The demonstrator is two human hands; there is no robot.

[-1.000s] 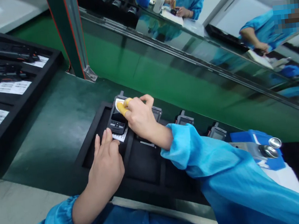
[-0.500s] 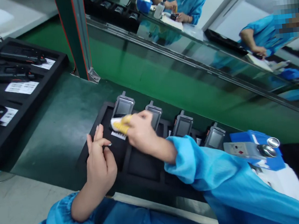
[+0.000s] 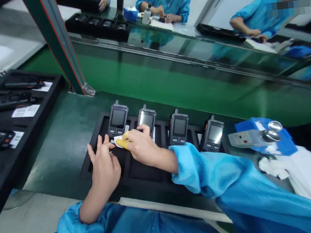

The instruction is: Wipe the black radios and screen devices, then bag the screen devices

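Observation:
My right hand, with yellow finger covers on its fingertips, pinches a folded white wipe. The wipe is at the lower end of the leftmost handheld radio, over or beside a white label there. My left hand is just to the left, over the front of the black foam tray. Its thumb and index finger close around a tiny pale bit; the other fingers stretch out. Several radios with screens and stub antennas, including a second radio, line the tray's back edge.
On the left stands another black tray with radios and white labels. A clear bottle lies on blue material at the right, near crumpled white wipes. A metal post rises behind. Co-workers in blue sit beyond the glass-topped barrier.
My right hand has drawn the wipe from the leftmost radio's lower front down toward the label, uncovering its keys. My left hand keeps nearly the same pose. The camera view has shifted.

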